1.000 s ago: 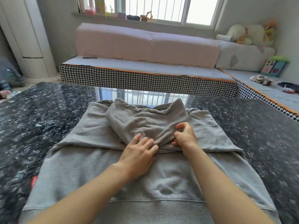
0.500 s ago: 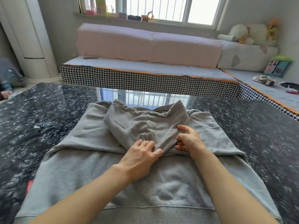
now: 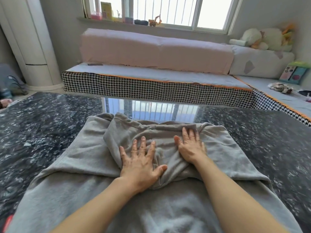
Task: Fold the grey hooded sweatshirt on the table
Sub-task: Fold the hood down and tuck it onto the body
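The grey hooded sweatshirt lies flat on the dark marbled table, its sleeves folded in across the chest. The hood is turned down toward me over the folded sleeves and is still wrinkled. My left hand lies on the hood's near left part with fingers spread straight, thumb at the hood's tip. My right hand presses flat on the hood's right side, fingers reaching toward the neckline. Neither hand grips cloth.
A small red object peeks out beside the sweatshirt's left hem. Beyond the table's far edge stands a low houndstooth-sided sofa with pink cushions. A white column unit is at the far left.
Both hands were pinching the hood's tip near the middle; now they have let go, spread flat and slid away from me across the hood, the right one farthest.
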`<act>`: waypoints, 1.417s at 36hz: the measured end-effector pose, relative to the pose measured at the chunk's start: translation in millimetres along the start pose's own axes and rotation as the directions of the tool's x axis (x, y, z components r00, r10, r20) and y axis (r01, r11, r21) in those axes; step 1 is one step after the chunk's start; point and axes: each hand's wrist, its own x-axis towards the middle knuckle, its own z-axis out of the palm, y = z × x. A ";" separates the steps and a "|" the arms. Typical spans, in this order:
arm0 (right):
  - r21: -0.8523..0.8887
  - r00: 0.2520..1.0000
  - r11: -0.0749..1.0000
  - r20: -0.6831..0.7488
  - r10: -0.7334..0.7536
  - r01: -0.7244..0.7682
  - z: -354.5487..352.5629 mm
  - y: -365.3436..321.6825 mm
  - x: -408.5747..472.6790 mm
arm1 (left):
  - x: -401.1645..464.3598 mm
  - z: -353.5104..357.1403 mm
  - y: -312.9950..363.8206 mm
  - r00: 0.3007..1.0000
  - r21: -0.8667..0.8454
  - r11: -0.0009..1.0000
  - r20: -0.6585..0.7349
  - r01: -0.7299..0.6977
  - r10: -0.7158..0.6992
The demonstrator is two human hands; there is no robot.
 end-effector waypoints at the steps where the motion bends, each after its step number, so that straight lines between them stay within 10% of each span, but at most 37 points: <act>1: 0.013 0.999 0.999 0.004 0.032 -0.032 -2.1 3.9 2.5 | -0.1 -1.3 -0.3 0.999 -0.013 1.000 0.034 -0.004 0.004; 4: -0.044 0.997 0.996 -0.009 0.072 -0.072 -3.1 3.2 10.4 | 9.5 -11.1 -5.9 0.996 -0.088 0.996 0.088 0.016 -0.009; 9: -0.083 0.994 0.995 -0.103 0.038 -0.047 6.0 1.3 12.0 | 51.3 -37.5 -33.6 0.961 -0.048 0.998 -0.270 0.043 -0.054; 23: 0.056 0.994 0.998 -0.104 -0.032 0.038 6.3 14.2 15.9 | 79.4 -9.7 -102.2 0.933 -0.155 0.923 -0.024 0.352 -0.360; 28: 0.186 0.992 0.980 -0.111 -0.056 0.076 -5.4 19.0 2.1 | 62.3 -26.1 -111.2 0.943 -0.176 0.928 0.113 0.329 -0.313; 34: 0.054 0.946 0.973 -0.252 -0.203 0.223 -1.8 -28.7 -53.6 | 9.0 -40.5 -42.8 0.975 -0.187 0.981 -0.204 0.044 -0.083; 41: -0.256 0.965 0.947 -0.125 -0.229 0.192 43.1 -30.6 -91.1 | -13.5 5.3 -2.0 0.997 -0.008 0.999 -0.058 -0.053 0.052; 51: -0.204 0.980 0.964 -0.069 -0.185 0.168 38.9 -5.5 -122.7 | -50.2 14.4 -30.9 0.983 0.025 0.982 -0.003 -0.185 0.185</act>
